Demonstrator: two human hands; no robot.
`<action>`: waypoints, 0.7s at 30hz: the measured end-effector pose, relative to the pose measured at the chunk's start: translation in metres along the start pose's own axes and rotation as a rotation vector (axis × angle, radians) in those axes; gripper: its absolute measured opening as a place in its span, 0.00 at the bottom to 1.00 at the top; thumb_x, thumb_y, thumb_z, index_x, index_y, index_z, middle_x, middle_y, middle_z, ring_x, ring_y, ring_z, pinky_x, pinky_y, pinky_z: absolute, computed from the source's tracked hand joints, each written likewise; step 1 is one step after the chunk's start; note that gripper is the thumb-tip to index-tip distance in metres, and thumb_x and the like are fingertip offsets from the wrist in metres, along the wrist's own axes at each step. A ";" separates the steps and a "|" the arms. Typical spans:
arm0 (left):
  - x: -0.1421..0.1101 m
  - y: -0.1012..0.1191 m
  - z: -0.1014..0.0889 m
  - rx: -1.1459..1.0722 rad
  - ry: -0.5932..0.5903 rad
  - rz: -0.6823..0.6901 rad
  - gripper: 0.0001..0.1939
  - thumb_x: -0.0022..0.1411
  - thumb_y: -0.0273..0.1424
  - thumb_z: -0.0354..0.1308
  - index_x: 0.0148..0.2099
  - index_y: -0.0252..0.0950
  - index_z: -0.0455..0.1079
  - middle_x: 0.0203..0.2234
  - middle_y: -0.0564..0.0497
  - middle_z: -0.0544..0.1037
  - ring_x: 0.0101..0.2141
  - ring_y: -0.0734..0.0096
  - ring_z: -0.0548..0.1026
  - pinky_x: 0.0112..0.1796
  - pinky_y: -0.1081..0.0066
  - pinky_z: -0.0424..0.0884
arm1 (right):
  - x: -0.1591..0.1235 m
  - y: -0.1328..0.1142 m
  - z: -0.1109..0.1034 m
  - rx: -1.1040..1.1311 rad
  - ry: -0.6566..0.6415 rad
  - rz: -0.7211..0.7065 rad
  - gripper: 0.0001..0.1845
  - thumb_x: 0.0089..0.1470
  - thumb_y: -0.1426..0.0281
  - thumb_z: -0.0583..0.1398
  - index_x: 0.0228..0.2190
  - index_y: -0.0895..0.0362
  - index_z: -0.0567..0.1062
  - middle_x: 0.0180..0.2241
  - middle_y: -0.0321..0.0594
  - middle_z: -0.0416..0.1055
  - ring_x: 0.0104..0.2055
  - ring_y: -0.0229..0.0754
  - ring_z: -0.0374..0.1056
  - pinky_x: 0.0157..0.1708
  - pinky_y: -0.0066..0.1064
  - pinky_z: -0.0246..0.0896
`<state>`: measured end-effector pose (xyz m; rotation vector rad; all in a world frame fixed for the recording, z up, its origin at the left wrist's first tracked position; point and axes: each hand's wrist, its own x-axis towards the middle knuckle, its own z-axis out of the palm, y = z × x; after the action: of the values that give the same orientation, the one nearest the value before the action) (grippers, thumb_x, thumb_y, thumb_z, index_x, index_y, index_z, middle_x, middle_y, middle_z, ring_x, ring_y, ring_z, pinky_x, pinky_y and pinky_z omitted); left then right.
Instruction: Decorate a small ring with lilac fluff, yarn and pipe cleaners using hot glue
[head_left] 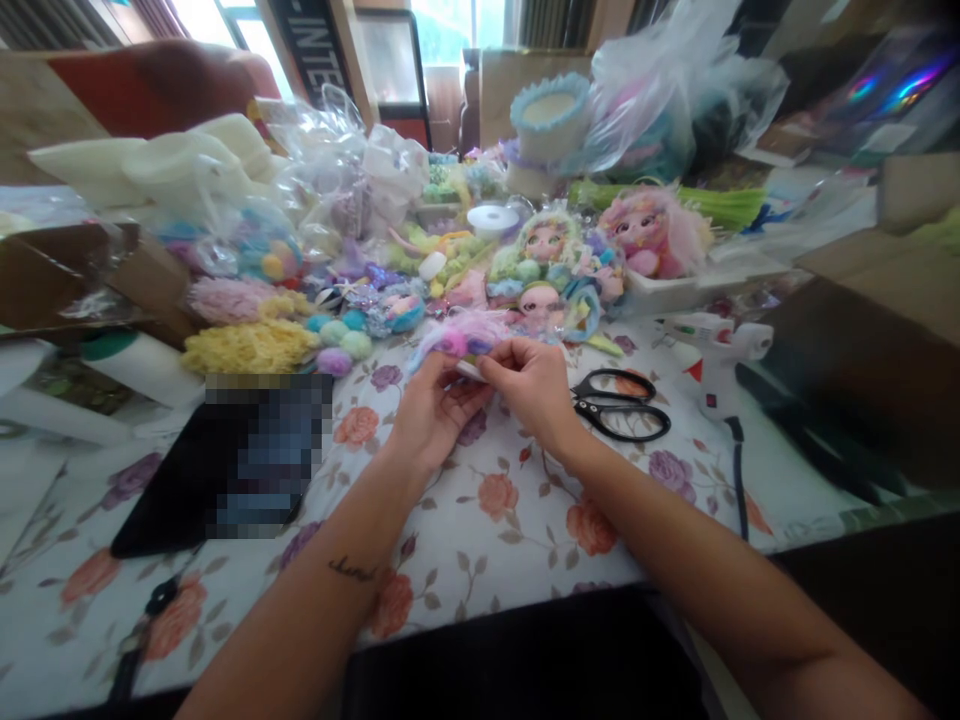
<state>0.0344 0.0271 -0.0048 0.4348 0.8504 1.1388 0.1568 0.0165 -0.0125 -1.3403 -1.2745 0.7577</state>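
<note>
Head camera view: a person works with both bare hands brought together over a flowered tablecloth (450,540), a small bundle of pastel strands (472,328) between them. The left hand (431,415) has its thumb and fingers closed on the near left side of the bundle, the other fingers curled below; its exact contact is partly hidden. The right hand (534,385) pinches the near right edge, thumb against forefinger, where a bit of white shows. Pink, lilac and blue run through the bundle, which sits at the middle of the table's near part; whether it rests on the cloth cannot be told.

Black-handled scissors (619,404) lie just beside the right wrist, blades hidden behind it. Farther right is a white glue gun (724,338) with a dark cord. To the left lies a black tablet (180,470), its screen partly blurred out.

Behind the hands, craft supplies crowd the table: a heap of yellow yarn (251,345), soft pompoms (341,340), a white spool (493,218), a green-haired doll (546,240) and, to its right, a pink-haired doll (643,228). Clear plastic bags (667,90) rise at the back.
</note>
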 end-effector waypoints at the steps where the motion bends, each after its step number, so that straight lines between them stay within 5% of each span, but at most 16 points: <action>1: 0.000 0.000 0.000 -0.007 -0.004 -0.007 0.01 0.54 0.25 0.57 0.31 0.33 0.70 0.22 0.51 0.73 0.25 0.72 0.75 0.36 0.70 0.78 | 0.000 -0.001 -0.001 0.010 -0.003 0.008 0.10 0.46 0.65 0.64 0.19 0.56 0.72 0.16 0.30 0.65 0.20 0.33 0.58 0.22 0.27 0.51; 21: 0.000 0.000 -0.001 -0.008 -0.004 -0.013 0.05 0.55 0.21 0.57 0.27 0.33 0.70 0.20 0.53 0.72 0.23 0.74 0.73 0.34 0.71 0.78 | 0.000 -0.002 -0.002 0.008 -0.033 -0.006 0.09 0.45 0.66 0.62 0.19 0.56 0.71 0.16 0.29 0.64 0.20 0.33 0.56 0.22 0.27 0.51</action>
<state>0.0339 0.0273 -0.0057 0.4245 0.8437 1.1281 0.1579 0.0161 -0.0101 -1.3219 -1.2990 0.7830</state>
